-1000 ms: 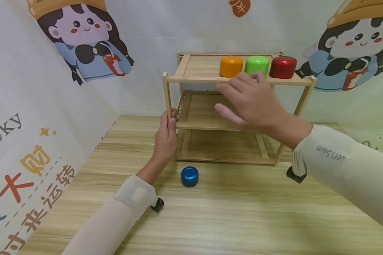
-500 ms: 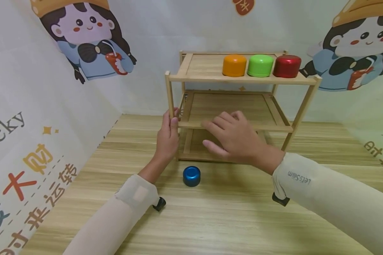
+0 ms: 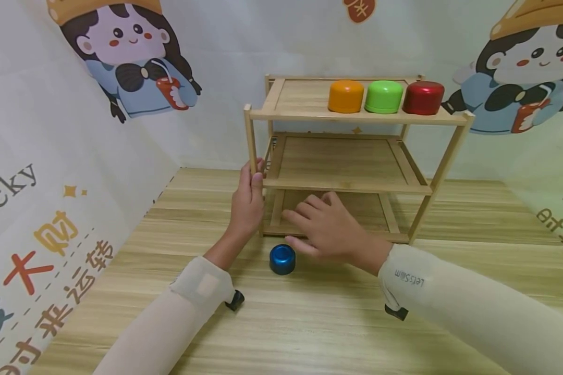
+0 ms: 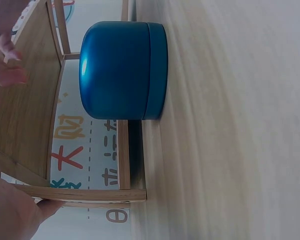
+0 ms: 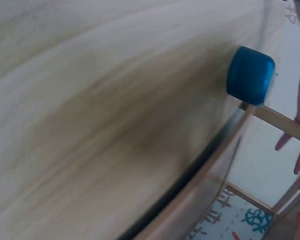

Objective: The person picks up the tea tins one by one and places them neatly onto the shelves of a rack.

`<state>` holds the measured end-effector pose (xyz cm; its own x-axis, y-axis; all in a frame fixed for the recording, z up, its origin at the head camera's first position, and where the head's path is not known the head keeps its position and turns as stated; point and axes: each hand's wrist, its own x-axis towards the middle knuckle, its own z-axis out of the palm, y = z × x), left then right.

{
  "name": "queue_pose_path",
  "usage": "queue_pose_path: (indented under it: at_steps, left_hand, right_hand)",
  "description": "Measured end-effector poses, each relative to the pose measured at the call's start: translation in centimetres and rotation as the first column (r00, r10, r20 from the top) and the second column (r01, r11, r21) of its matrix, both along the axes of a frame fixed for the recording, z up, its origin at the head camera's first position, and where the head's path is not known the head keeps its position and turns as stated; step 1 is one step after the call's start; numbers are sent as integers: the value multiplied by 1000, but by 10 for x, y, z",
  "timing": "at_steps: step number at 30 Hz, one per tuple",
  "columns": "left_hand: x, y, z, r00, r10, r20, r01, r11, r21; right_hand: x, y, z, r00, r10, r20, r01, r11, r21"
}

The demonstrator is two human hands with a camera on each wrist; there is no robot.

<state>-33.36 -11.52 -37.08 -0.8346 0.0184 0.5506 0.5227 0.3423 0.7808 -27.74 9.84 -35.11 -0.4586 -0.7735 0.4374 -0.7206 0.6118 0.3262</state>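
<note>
My left hand (image 3: 246, 208) grips the front left post of the three-tier wooden shelf rack (image 3: 342, 161), at about the middle tier. On the table in front of the rack's bottom tier stands a small shiny blue canister (image 3: 282, 260), rounded at its top edge; the left wrist view shows the blue canister (image 4: 121, 70) large and close. Just right of it hovers my right hand (image 3: 330, 229), fingers loosely bent and nothing held, its thumb close to the canister's side. In the right wrist view the blue canister (image 5: 250, 76) appears near the rack's foot.
Along the front of the top tier stand an orange canister (image 3: 346, 97), a green canister (image 3: 383, 97) and a red canister (image 3: 424, 98) in a row. A printed cloth backdrop (image 3: 225, 57) hangs behind and to the sides of the wood-grain table (image 3: 291, 323).
My right hand has come down and leftward from in front of the top tier to beside the blue canister. The left hand keeps its grip on the post.
</note>
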Motion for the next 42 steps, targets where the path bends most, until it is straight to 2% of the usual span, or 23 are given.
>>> queue_pose_path:
  at_steps: [6,18,37,42]
  left_hand:
    - [0,1,1,1000,0,-8,0,1000,4]
    - [0,1,0,1000,3,-10,-3,1000,4]
    - [-2,0,-1,1000,-6,-29,6,1000,10]
    - [-2,1,-1,1000,-6,-26,6,1000,9]
  right_hand:
    - [1,-6,-15,999,-10,32,9,999,31]
    - [2,-19,-32,979,-70,193,52,994,98]
    - [3,-25,-44,955,-92,284,44,984,171]
    - [5,-25,-50,960,-87,268,35,981,193]
